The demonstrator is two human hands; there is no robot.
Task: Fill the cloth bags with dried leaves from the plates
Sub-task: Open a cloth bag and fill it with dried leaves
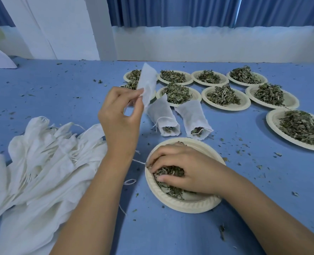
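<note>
Fingers (161, 160) of the right hand (187, 172) curl down into a mound of dried leaves (171, 172) on the near paper plate (182, 207), closing round a clump. The fingertips are buried, so how much they hold cannot be made out, and the hand covers most of the mound.

Up and to the left of those fingers, the left hand (119, 116) is raised off the table and pinches an empty cloth bag (147, 83) by its lower edge between thumb and fingertips. The bag stands up limp. Whether its mouth is open cannot be told, and it hides parts of two far plates behind it.

Just beyond the right fingers, two filled bags (163, 116) lie on their sides between the near plate and the rest. Their mouths face the person, with leaves showing inside and drawstrings loose.

Farther out, heaped plates (226, 108) stand in two rows. One more plate (274, 122), well to the right of the fingers, is cut off by the frame edge.

Left of the left wrist, a pile of empty bags (42, 162) spills out of view at the left and bottom edges, too tangled to count. Leaf crumbs litter the blue tablecloth (60, 92). Blue curtains (171, 11) hang over a white wall (207, 45) behind.
</note>
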